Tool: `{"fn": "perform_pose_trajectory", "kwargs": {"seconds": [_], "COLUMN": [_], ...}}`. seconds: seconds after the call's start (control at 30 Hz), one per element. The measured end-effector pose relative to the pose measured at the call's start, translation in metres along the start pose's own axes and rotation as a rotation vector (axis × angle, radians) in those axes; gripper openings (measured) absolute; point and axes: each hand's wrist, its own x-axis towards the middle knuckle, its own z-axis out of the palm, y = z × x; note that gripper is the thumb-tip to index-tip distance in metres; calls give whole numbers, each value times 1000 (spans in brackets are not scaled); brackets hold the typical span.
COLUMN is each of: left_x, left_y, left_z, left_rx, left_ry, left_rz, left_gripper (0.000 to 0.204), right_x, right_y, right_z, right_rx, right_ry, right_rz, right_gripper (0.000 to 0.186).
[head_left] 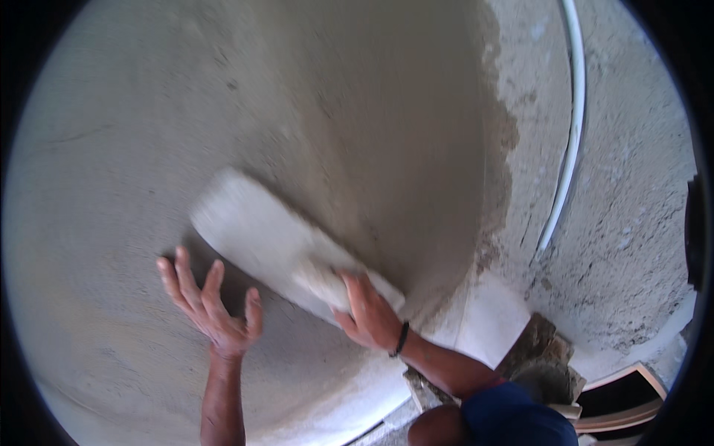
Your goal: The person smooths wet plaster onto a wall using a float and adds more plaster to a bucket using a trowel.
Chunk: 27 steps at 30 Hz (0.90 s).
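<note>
right hand [370,316] holds long, flat, whitish float [260,234] | float's axis: up-left from grip | left hand [217,316] spread, empty, below-left of float

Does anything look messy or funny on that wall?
Yes, a bit: the dark plaster has a ragged, blotchy right edge against paler wall. The white pipe seems to stop partway down, though its curve may be just the lens. Nothing looks clearly broken.

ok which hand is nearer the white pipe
Right. The right hand, holding the pale float, is below and left of the white pipe; the left hand is farther left, beside the float.
</note>
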Motion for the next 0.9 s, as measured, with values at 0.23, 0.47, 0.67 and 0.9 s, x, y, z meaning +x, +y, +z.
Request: {"fn": "perform_pose_trajectory", "kwargs": {"seconds": [0.23,0.47,0.67,0.9], "left_x": [-5,0,2,0], "left_y": [1,-5,-31,-48], "left_z": [2,-18,-49,-56], "left_rx": [-147,-175,-76,191], "left_ry": [63,7,42,83], "left_rz": [9,-17,-60,-206], "left_gripper": [59,47,41,42], "right_x": [28,257,260,63], "right_y": [1,-56,69,210], "right_z": [-32,-177,-268,-184], "right_rx": [-95,-226,-206,-38], "right_ry": [131,340,554,493], "right_rz": [10,-44,257,573], "right_gripper": [67,74,76,78]}}
